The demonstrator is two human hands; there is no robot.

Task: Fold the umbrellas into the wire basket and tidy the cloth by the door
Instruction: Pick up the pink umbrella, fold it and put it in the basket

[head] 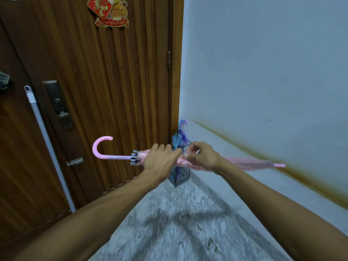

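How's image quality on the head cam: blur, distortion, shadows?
Head view: strong wide-angle bowing on the door and wall edge; floor smeared with motion blur and crossed by soft arm shadows; pink umbrella and both hands fairly sharp; light flat, no glare.

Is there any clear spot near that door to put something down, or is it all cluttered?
The speckled floor between the wooden door and the white wall looks bare. The corner is crowded: the wire basket already holds umbrellas, and a white pole leans against the door.
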